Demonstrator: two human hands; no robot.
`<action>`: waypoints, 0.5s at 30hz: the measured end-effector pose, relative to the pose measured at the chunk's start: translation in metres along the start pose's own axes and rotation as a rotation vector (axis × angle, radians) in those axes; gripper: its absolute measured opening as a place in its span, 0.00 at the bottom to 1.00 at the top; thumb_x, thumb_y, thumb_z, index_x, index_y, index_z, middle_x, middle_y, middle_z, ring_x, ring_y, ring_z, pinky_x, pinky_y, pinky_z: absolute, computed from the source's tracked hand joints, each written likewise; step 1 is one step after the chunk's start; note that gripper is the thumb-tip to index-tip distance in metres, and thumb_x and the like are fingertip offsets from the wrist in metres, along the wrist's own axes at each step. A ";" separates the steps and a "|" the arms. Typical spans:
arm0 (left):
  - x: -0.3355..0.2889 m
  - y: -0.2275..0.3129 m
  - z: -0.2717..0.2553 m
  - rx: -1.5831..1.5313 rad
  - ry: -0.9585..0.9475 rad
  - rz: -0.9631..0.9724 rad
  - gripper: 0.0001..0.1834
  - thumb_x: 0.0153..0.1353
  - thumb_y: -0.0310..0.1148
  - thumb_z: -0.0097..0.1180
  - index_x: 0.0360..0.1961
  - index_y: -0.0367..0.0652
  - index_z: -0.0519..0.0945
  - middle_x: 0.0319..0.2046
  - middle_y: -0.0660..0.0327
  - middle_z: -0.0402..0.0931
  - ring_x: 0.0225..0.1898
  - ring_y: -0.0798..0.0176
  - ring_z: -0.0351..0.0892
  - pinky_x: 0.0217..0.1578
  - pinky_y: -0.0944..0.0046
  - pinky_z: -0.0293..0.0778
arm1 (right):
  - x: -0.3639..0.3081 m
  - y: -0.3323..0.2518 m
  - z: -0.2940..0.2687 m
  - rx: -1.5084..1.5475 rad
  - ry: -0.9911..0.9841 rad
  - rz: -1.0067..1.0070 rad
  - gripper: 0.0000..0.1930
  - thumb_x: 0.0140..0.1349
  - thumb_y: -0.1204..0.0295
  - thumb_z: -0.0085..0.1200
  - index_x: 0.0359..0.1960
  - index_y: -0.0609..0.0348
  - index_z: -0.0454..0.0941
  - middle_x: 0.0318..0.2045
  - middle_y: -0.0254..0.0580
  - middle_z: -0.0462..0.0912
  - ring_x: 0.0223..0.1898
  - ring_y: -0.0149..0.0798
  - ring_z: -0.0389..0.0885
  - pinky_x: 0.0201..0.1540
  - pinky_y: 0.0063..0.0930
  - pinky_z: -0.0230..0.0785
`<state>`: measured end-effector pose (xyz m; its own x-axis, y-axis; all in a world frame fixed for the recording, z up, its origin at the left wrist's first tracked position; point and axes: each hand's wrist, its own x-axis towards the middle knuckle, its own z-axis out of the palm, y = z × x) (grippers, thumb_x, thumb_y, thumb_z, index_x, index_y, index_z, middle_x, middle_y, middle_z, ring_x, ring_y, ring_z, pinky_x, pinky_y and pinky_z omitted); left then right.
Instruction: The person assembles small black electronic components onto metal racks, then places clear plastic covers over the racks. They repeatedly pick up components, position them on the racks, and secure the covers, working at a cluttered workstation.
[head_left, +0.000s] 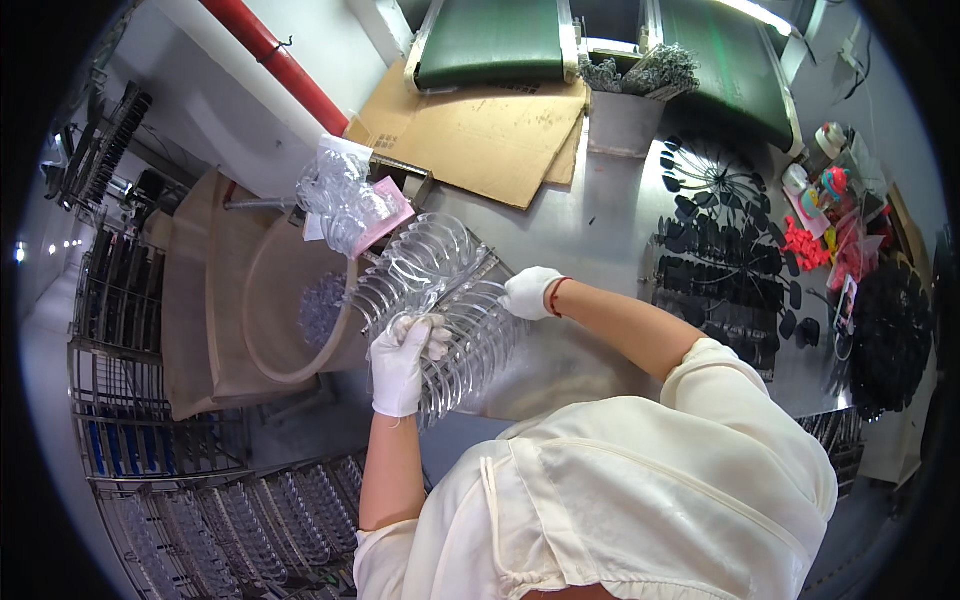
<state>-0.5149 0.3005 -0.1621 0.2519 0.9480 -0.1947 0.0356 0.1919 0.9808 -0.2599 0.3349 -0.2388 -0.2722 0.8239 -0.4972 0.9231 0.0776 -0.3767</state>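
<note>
In front of me a rack (490, 262) carries rows of clear, curved plastic pieces (425, 245) standing side by side. My left hand (400, 365), in a white glove, is at the rack's near left side with its fingers curled closed. What those fingers hold, if anything, is hidden among the transparent parts. On the rack's right side my right hand (533, 293), also gloved, has its fingertips closed at the end of a clear curved piece. The fingertips are partly hidden by the glove and glare.
A pink sheet and clear plastic bags (350, 205) lie behind the rack. Left of it stands a brown bin (200, 300). Cardboard (490, 140) lies below a green conveyor (490, 45). Black parts (720, 270) and red pieces (803, 243) are at right; loaded racks (240, 525) stand lower left.
</note>
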 end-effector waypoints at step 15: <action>0.056 0.071 -0.069 -0.745 0.413 0.447 0.26 0.79 0.49 0.42 0.57 0.34 0.75 0.34 0.59 0.76 0.24 0.76 0.66 0.22 0.75 0.64 | -0.035 0.042 0.009 0.835 0.526 -0.047 0.18 0.75 0.58 0.52 0.45 0.62 0.82 0.38 0.56 0.87 0.42 0.48 0.87 0.48 0.36 0.77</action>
<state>-0.5653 0.3852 -0.1044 -0.2721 0.9600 0.0656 -0.6406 -0.2316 0.7321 -0.2140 0.3039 -0.2438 0.0384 0.9904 -0.1325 0.3715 -0.1373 -0.9182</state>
